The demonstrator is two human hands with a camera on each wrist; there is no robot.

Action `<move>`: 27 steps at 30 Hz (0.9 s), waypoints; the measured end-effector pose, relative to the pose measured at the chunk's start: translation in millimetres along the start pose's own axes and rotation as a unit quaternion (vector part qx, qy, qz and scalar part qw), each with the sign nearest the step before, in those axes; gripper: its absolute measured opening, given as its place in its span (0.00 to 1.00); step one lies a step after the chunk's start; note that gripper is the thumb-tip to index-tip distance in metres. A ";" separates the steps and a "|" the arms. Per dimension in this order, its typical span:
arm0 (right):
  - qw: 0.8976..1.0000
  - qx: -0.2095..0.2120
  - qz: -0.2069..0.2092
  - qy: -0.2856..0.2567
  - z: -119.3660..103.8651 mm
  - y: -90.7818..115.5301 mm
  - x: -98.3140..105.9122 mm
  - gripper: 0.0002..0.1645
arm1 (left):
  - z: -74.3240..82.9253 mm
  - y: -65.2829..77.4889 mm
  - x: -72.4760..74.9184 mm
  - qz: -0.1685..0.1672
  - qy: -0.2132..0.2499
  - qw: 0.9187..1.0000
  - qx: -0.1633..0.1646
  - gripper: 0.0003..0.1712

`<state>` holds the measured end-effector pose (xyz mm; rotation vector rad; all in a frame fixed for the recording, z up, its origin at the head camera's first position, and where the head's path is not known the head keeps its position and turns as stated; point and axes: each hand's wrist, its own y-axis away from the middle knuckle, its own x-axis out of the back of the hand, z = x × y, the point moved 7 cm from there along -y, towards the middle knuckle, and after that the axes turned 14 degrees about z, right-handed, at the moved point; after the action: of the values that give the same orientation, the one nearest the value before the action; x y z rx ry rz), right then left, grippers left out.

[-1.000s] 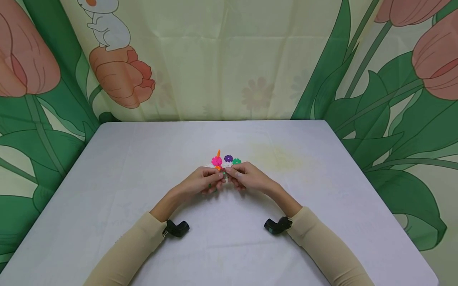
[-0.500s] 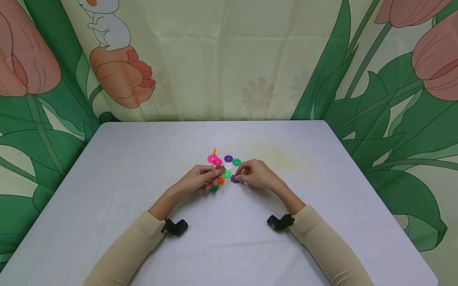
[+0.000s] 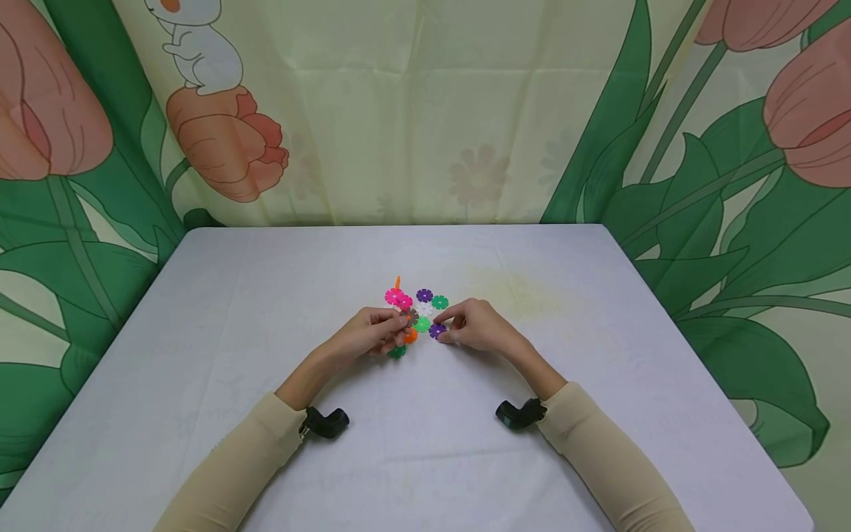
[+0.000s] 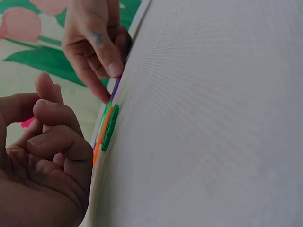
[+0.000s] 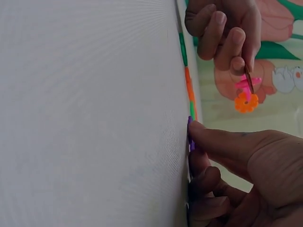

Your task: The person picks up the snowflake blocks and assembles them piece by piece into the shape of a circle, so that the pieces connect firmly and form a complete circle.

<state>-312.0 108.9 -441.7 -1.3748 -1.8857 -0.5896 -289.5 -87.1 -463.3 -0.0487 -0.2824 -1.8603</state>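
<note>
My left hand (image 3: 368, 331) pinches a brown notched snowflake disc (image 3: 414, 317). Fixed to that one are pink snowflake discs (image 3: 397, 297) and an orange disc (image 5: 246, 102), held up off the table in the right wrist view. My right hand (image 3: 480, 325) has thumb and index finger at opposite edges of a purple snowflake disc (image 3: 436, 332), which lies on the tabletop. Beside it lie a light green disc (image 3: 422, 324) and another orange disc (image 3: 411, 337). A dark green disc (image 3: 397, 352) lies just below my left fingers.
Behind the hands lie a second purple disc (image 3: 424, 295), a green disc (image 3: 440, 302) and white discs (image 3: 426, 309). All rest on a white-covered table (image 3: 425, 458). A printed curtain (image 3: 412, 111) hangs along the table's far edge.
The hands were together around the joined discs a second ago. My right hand has since parted to the right and down to the purple disc; the left keeps the joined discs, now tilted leftward.
</note>
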 end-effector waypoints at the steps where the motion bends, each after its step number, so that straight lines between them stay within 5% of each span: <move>1: 1.000 0.003 0.000 0.002 -0.8 0.2 0.3 0.19 | 0.0 -0.2 -0.2 -0.001 0.000 1.000 -0.001 0.21; 19: 0.999 -0.023 0.039 -0.024 0.4 -0.3 3.0 0.10 | 0.5 0.7 -0.8 0.000 0.001 1.000 -0.001 0.17; 27: 0.999 -0.032 0.007 -0.015 3.5 0.7 11.9 0.08 | -1.0 -1.1 -0.2 0.002 0.004 1.000 0.003 0.16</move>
<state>-314.4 118.9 -434.8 -1.4443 -1.8937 -0.6299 -290.3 -86.8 -464.5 -0.0390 -0.2819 -1.8549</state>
